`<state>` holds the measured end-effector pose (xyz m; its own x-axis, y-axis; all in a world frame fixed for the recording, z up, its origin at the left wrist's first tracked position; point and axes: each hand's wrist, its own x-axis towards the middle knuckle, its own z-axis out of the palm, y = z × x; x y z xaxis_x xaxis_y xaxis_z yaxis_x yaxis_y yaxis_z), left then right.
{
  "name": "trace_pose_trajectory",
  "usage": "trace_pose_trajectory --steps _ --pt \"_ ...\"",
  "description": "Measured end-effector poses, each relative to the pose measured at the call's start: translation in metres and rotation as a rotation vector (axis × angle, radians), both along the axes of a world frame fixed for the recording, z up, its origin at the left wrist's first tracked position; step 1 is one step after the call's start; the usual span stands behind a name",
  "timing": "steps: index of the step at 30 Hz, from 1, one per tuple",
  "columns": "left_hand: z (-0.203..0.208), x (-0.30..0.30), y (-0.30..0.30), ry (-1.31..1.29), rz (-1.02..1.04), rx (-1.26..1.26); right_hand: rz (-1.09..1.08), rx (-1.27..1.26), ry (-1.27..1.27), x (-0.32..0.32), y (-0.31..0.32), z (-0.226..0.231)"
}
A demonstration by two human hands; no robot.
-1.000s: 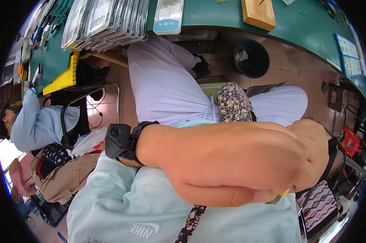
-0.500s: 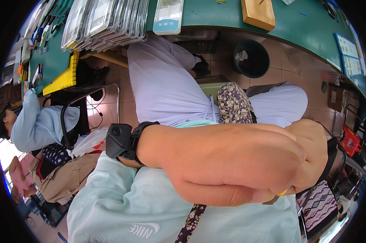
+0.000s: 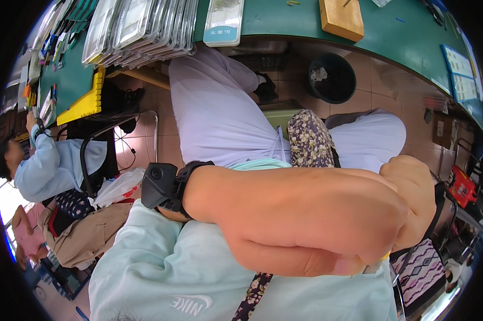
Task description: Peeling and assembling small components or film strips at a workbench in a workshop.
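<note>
I monitor the left hand [image 3: 316, 214], closed on a small, mostly hidden piece [image 3: 372, 267]; I cannot tell the state of the right hand [image 3: 419, 198].

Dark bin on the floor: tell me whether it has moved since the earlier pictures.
No: the dark bin sits in the same spot relative to the green table, with no visible shift either way.

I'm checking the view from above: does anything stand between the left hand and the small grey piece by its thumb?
Nothing visible does: the small grey piece shows right beside the thumb tip of the left hand. The right hand lies to the right; the exact contact is hidden.
</note>
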<state>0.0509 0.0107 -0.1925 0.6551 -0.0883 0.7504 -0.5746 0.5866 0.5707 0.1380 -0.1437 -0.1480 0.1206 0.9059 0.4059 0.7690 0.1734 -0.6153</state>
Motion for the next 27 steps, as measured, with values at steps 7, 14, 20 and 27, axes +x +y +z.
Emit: trace_pose_trajectory --steps 7,14,20,27 --pt "0.001 -0.001 -0.003 0.025 -0.012 -0.028 -0.017 0.113 -0.016 -0.005 -0.013 -0.019" --pt "-0.001 0.000 -0.006 0.023 -0.021 -0.082 -0.155 0.137 -0.062 -0.015 -0.009 -0.019" --pt "0.003 0.003 -0.003 0.046 -0.057 -0.060 -0.143 0.119 -0.081 -0.012 -0.010 -0.016" --pt "-0.005 0.004 -0.027 0.025 0.002 -0.229 -0.089 0.175 -0.147 0.000 0.013 -0.008"
